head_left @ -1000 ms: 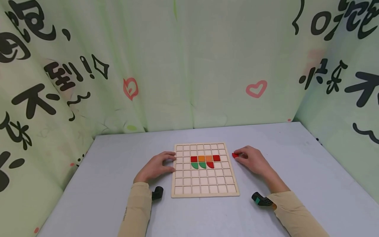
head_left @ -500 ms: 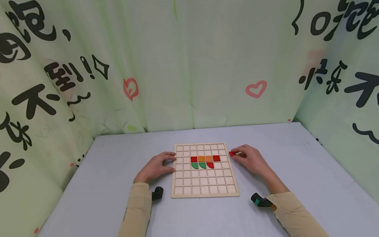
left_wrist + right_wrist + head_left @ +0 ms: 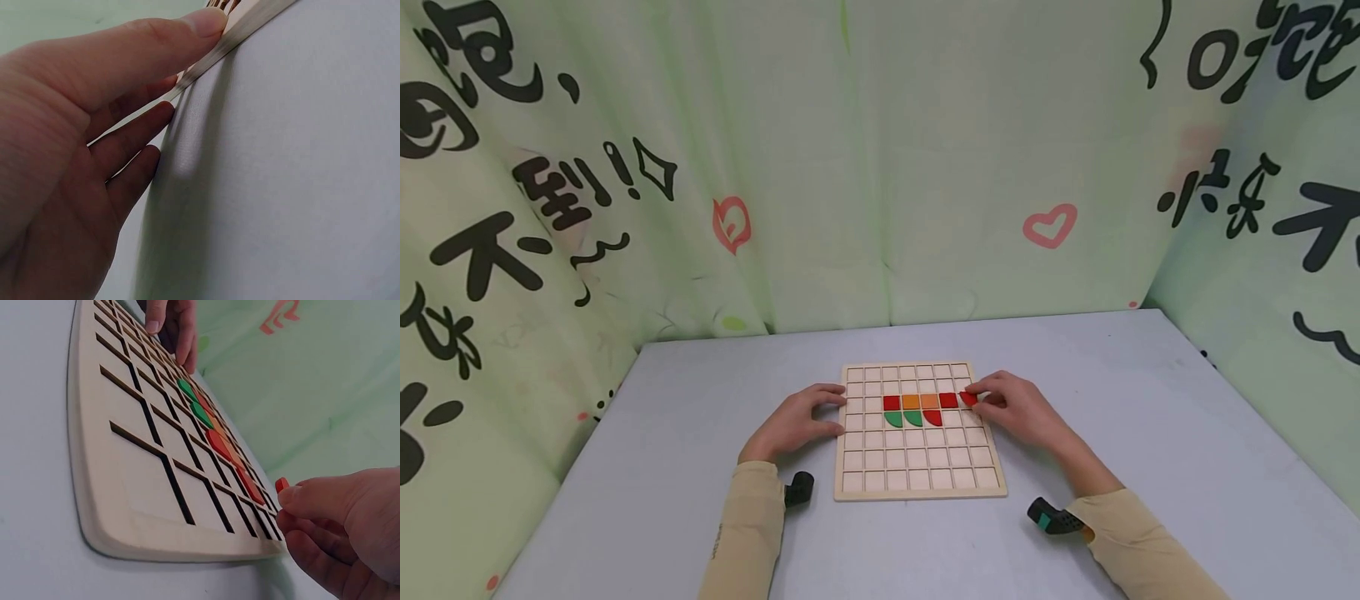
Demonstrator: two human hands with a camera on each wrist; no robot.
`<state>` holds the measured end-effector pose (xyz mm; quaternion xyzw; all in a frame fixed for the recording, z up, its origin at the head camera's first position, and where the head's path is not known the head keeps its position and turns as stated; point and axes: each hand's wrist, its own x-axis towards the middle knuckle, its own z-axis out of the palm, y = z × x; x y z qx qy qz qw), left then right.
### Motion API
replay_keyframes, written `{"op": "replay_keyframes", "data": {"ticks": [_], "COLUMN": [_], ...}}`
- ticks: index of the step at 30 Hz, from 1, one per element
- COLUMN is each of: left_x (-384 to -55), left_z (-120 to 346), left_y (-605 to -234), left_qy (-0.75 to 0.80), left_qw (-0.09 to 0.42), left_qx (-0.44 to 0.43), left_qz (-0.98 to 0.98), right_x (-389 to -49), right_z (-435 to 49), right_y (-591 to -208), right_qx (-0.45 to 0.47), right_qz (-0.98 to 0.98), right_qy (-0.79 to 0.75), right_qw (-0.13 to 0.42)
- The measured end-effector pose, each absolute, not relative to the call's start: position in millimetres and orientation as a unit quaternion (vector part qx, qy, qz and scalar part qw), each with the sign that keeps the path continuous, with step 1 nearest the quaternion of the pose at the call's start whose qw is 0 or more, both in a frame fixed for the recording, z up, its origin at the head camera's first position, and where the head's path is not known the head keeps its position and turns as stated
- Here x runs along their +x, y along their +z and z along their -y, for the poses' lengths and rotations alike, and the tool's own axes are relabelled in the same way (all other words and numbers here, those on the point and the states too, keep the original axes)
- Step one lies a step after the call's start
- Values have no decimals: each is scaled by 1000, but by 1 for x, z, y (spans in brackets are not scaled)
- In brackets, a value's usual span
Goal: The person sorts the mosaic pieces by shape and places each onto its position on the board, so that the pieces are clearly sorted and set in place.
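Note:
A wooden grid board [image 3: 921,498] lies on the table. My right hand [image 3: 1022,408] pinches a red quarter-circle tile [image 3: 968,398] between thumb and fingers, over the board's right side; the right wrist view shows the tile [image 3: 282,484] raised above the frame. One row of cells holds a red square tile [image 3: 891,403], two orange square tiles [image 3: 910,402] and another red square tile [image 3: 948,400]. In the row below sit two green quarter-circle tiles [image 3: 892,419] and a red one [image 3: 932,417]. My left hand [image 3: 797,423] touches the board's left edge, thumb [image 3: 206,24] at the rim, fingers loosely extended.
The white tabletop [image 3: 700,533] stretches around the board on all sides. A pale green curtain [image 3: 805,208] with black lettering and hearts hangs behind and at both sides. Black wrist cameras [image 3: 799,489] sit on both wrists.
My right hand has moved left with the red quarter-circle tile, from beside the board to over its right columns. The left hand and the board have stayed put.

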<state>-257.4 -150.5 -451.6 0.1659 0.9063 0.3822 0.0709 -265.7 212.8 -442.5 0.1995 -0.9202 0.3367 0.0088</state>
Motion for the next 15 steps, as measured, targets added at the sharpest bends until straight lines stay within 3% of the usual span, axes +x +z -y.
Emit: {"op": "replay_keyframes", "data": {"ticks": [15], "left_x": [-258], "left_z": [149], "left_y": [-452], "left_qy": [381], "left_qw": [73], "left_qx": [158], "left_qz": [-908], "right_x": [-256], "right_z": [-191], "right_y": [-447], "right_qx": [235], "right_qz": [920], "right_qy": [313], "right_qw": [-14]}}
